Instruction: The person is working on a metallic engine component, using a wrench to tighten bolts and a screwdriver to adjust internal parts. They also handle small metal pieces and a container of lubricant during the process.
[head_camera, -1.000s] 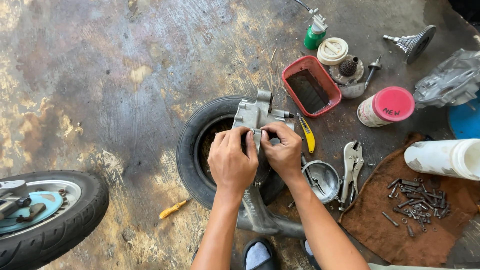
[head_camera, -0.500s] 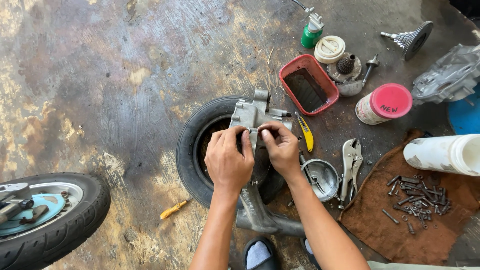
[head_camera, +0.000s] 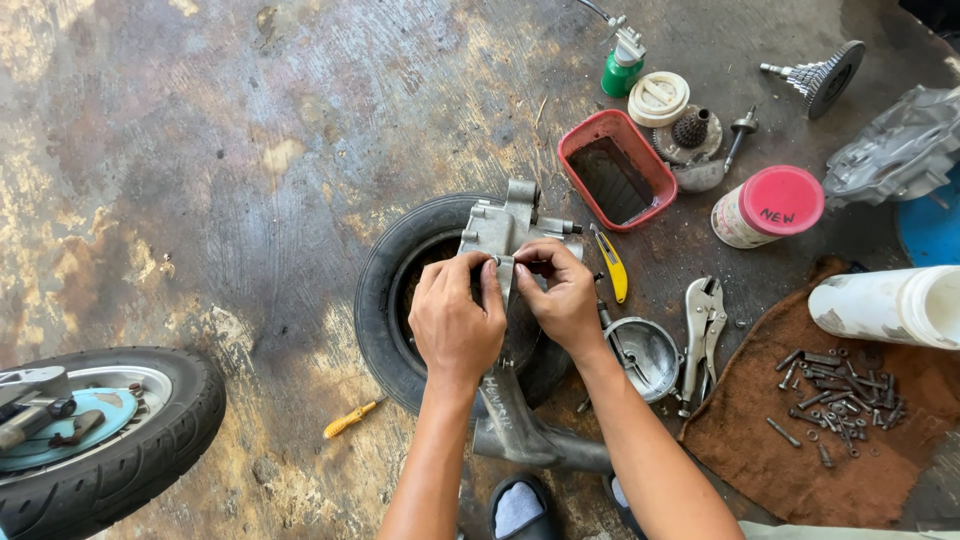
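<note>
The grey metal casing (head_camera: 505, 235) is pinched at its edge by the left hand (head_camera: 455, 320) and right hand (head_camera: 560, 300), fingertips closed together on it; since a moment ago little has shifted; beneath them lies the tyre (head_camera: 385, 300); a red tray (head_camera: 620, 170) sits beyond the right hand.

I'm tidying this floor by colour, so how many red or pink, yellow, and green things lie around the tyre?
Red or pink: 2, the red tray and the pink-lidded tub
Yellow: 2, the yellow-handled tool and the yellow screwdriver
Green: 1, the green bottle
Total: 5
</note>
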